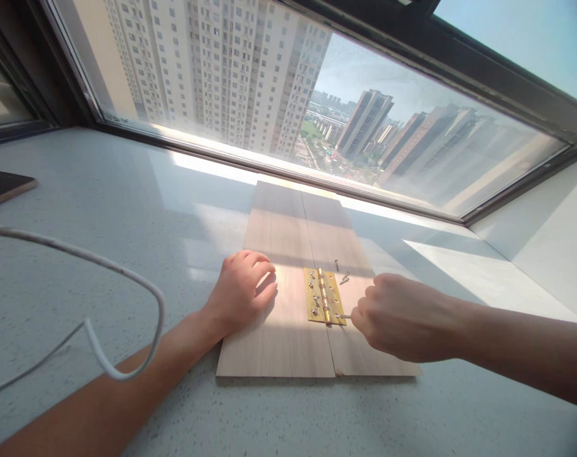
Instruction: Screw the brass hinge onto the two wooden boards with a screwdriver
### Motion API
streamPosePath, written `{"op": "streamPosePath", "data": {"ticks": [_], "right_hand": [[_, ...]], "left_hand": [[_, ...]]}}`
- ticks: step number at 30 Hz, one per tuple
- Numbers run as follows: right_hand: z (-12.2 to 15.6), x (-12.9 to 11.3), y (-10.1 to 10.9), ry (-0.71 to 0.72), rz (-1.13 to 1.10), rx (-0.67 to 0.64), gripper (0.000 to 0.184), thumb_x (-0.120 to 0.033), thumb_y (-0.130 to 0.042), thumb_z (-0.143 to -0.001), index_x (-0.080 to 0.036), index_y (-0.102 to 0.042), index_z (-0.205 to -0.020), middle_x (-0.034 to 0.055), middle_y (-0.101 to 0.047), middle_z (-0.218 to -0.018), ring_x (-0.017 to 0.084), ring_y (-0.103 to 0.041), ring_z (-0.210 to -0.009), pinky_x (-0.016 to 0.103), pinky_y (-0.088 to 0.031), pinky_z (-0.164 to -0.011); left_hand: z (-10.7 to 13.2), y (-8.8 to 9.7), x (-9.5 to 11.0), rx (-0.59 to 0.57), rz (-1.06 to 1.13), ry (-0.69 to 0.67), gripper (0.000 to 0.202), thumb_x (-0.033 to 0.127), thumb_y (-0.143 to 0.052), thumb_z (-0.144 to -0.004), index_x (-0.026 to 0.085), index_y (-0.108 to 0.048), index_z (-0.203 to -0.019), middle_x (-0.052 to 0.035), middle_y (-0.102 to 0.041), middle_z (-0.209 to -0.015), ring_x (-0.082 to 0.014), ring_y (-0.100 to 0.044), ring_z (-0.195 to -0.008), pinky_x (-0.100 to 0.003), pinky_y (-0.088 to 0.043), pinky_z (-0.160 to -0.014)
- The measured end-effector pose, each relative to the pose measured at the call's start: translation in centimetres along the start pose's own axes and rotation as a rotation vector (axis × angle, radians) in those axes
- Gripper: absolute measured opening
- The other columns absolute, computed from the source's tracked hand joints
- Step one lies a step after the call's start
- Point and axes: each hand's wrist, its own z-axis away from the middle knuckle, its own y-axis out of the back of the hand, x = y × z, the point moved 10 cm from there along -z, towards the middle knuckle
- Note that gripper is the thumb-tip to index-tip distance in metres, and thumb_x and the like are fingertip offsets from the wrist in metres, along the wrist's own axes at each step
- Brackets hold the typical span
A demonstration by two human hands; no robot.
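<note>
Two pale wooden boards (288, 349) lie side by side, with a brass hinge (323, 295) across their seam. Several screws (315, 301) stand in the hinge's left leaf. My right hand (402, 317) is closed in a fist above the right board. From it a thin metal shaft, like a screwdriver (346, 316), reaches the lower right corner of the hinge; its handle is hidden in my fist. On the left board rests my left hand (244, 289), holding nothing, its fingers loosely bent and apart from the thumb. A few loose screws (344, 278) lie right of the hinge.
The boards lie on a speckled white countertop (183, 406), their far ends near a large dark-framed window (278, 168). A white cable (126, 276) loops at the left, over my left forearm in view. A dark phone-like slab (5, 187) lies at the far left.
</note>
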Motion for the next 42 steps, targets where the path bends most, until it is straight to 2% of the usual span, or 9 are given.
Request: {"op": "streamPosePath", "data": {"ticks": [3, 6, 9, 12, 16, 22, 31, 36, 42], "right_hand": [[0.5, 3.1, 0.6, -0.339, -0.283, 0.1, 0.026, -0.018, -0.042, -0.079, -0.018, -0.043, -0.053, 0.0004, -0.045, -0.052, 0.011, -0.031, -0.046, 0.029, -0.016, -0.048], [2.0, 5.4, -1.6, -0.701, -0.807, 0.06, 0.029, -0.024, -0.036, -0.082, -0.02, -0.032, -0.054, -0.0024, -0.033, -0.051, 0.011, -0.026, -0.046, 0.027, -0.016, -0.046], [2.4, 5.2, -3.6, -0.801, -1.16, -0.044, 0.024, -0.029, -0.035, -0.082, -0.022, -0.035, -0.059, -0.0052, -0.028, -0.052, 0.01, -0.024, -0.044, 0.026, -0.018, -0.044], [2.8, 5.2, -5.0, -0.861, -1.245, -0.195, 0.034, -0.044, -0.034, -0.086, -0.019, -0.049, -0.067, -0.0007, -0.045, -0.058, 0.009, -0.033, -0.041, 0.026, -0.025, -0.043], [2.7, 5.6, -4.8, -0.82, -0.959, -0.341, 0.045, -0.044, -0.031, -0.088, -0.017, -0.05, -0.057, 0.0039, -0.049, -0.054, 0.013, -0.043, -0.042, 0.028, -0.029, -0.046], [1.2, 5.2, -1.9, -0.533, -0.428, -0.131, 0.044, -0.035, -0.033, -0.089, -0.019, -0.037, -0.049, 0.0014, -0.04, -0.048, 0.011, -0.031, -0.043, 0.029, -0.019, -0.047], [1.0, 1.6, 0.2, -0.042, -0.054, 0.046, 0.018, -0.026, -0.05, -0.084, -0.019, -0.058, -0.069, 0.0031, -0.06, -0.064, 0.013, -0.046, -0.049, 0.029, -0.012, -0.049], [0.9, 3.2, 1.1, -0.264, -0.169, 0.011, 0.017, -0.036, -0.054, -0.083, -0.021, -0.058, -0.075, 0.0023, -0.062, -0.068, 0.016, -0.051, -0.052, 0.027, -0.017, -0.047], [1.5, 5.3, -0.2, -0.608, -0.327, -0.095, 0.059, -0.055, -0.021, -0.092, -0.021, -0.05, -0.054, 0.0058, -0.054, -0.056, 0.018, -0.045, -0.047, 0.03, -0.025, -0.046]], "left_hand": [[0.0, 0.0, 0.0, -0.001, -0.005, 0.006, 0.011, 0.022, -0.055, -0.081, 0.021, -0.064, -0.088, -0.0051, -0.064, -0.101, -0.0258, -0.056, -0.099, -0.045, -0.039, -0.089], [0.0, -0.1, 0.0, -0.001, -0.002, 0.006, 0.011, 0.022, -0.055, -0.082, 0.021, -0.064, -0.088, -0.0048, -0.064, -0.101, -0.0256, -0.056, -0.099, -0.044, -0.038, -0.089], [0.0, -0.1, -0.1, -0.001, -0.001, 0.009, 0.011, 0.022, -0.056, -0.082, 0.021, -0.065, -0.088, -0.0046, -0.064, -0.101, -0.0256, -0.056, -0.099, -0.044, -0.039, -0.089], [0.0, -0.2, -0.2, -0.007, -0.002, 0.011, 0.011, 0.023, -0.057, -0.081, 0.021, -0.065, -0.088, -0.0041, -0.064, -0.1, -0.0254, -0.056, -0.099, -0.044, -0.039, -0.09], [0.0, -0.1, -0.3, -0.004, -0.009, 0.014, 0.01, 0.023, -0.057, -0.081, 0.021, -0.065, -0.088, -0.0037, -0.064, -0.101, -0.0251, -0.056, -0.099, -0.044, -0.038, -0.09], [0.0, -0.2, -0.3, -0.002, -0.004, 0.008, 0.011, 0.023, -0.057, -0.08, 0.021, -0.065, -0.086, -0.0042, -0.065, -0.1, -0.0254, -0.056, -0.099, -0.044, -0.038, -0.09], [0.0, -0.1, -0.2, -0.005, -0.008, 0.003, 0.01, 0.023, -0.057, -0.08, 0.021, -0.066, -0.085, -0.0039, -0.065, -0.1, -0.0248, -0.056, -0.099, -0.043, -0.038, -0.09], [0.1, -0.2, -0.2, -0.008, -0.009, 0.005, 0.009, 0.023, -0.057, -0.081, 0.021, -0.065, -0.086, -0.0031, -0.064, -0.101, -0.0243, -0.055, -0.099, -0.043, -0.037, -0.09], [0.1, -0.1, -0.2, -0.005, -0.005, 0.01, 0.008, 0.022, -0.057, -0.081, 0.021, -0.064, -0.085, -0.0023, -0.064, -0.1, -0.0234, -0.055, -0.099, -0.042, -0.037, -0.09]]}}
